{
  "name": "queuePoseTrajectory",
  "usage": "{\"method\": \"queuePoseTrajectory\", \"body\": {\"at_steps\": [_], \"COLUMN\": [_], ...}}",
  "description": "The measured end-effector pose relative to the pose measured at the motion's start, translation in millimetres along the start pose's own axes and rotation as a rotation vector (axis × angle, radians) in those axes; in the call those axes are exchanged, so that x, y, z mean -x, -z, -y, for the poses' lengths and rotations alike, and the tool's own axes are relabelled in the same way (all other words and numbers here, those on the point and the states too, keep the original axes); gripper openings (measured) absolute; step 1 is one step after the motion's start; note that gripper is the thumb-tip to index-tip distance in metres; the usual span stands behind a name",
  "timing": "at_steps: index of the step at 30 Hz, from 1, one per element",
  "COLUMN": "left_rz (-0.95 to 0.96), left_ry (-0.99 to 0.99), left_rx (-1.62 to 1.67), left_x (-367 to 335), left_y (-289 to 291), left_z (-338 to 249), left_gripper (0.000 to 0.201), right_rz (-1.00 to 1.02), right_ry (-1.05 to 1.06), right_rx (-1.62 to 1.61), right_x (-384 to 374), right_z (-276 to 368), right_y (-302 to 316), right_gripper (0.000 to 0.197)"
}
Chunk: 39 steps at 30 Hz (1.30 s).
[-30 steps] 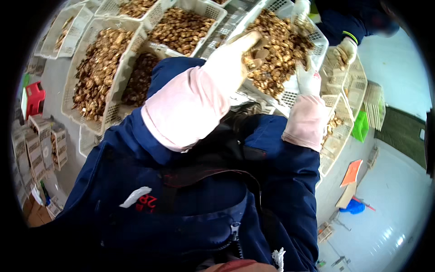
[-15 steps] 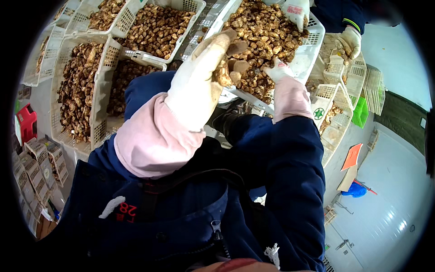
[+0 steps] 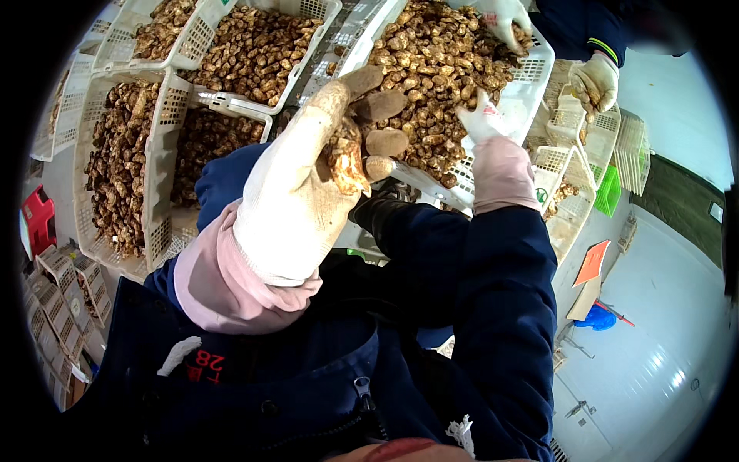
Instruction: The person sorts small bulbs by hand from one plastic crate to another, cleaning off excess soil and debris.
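Note:
My left hand (image 3: 300, 173), in a white glove with grey-brown fingertips, is cupped palm-up near my chest. In its curled fingers lie a few brown, pale-edged mushrooms (image 3: 344, 158). My right hand (image 3: 483, 119), gloved in white, reaches over the near right part of a white basket (image 3: 523, 100) heaped with small brown mushrooms (image 3: 439, 69). Its thumb and a finger stand apart; the other fingers are hidden. Nothing shows between them.
Another person's gloved hand (image 3: 504, 19) grips mushrooms at the basket's far edge; their other glove (image 3: 596, 81) hangs over stacked crates on the right. More mushroom-filled white crates (image 3: 158, 154) stand at left. A red stool (image 3: 38, 219) is far left.
My left hand has moved left and nearer to me, its palm turning up so the mushrooms show more. My right hand has shifted slightly right. The other person's far hand has moved slightly.

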<state>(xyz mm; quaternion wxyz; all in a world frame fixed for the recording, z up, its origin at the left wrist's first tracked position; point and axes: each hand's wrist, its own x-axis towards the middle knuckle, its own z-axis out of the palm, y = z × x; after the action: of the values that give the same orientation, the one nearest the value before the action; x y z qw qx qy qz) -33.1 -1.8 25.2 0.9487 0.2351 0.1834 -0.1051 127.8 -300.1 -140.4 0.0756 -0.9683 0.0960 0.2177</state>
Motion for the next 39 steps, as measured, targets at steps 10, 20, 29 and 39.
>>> {"method": "queuePoseTrajectory", "body": {"at_steps": [10,20,29,39], "left_rz": [-0.027,0.058,0.109,0.108], "left_ry": [-0.019,-0.004,0.047,0.148], "left_rx": [-0.059,-0.024,-0.143,-0.384], "left_x": [2,-6,-2,-14], "left_y": [-2,5,-4,2], "left_z": [2,4,14,37], "left_gripper": [0.050,0.048,0.045,0.044], "right_rz": [0.283,-0.013,-0.195,0.219], "right_ry": [0.187,-0.042,0.087,0.388], "right_rx": [0.135,0.025,-0.422,-1.297], "right_x": [-26,-43,-14,160], "right_z": [-18,7,-14,83], "right_y": [13,21,12,80], "right_gripper": [0.066,0.069,0.059,0.037]}}
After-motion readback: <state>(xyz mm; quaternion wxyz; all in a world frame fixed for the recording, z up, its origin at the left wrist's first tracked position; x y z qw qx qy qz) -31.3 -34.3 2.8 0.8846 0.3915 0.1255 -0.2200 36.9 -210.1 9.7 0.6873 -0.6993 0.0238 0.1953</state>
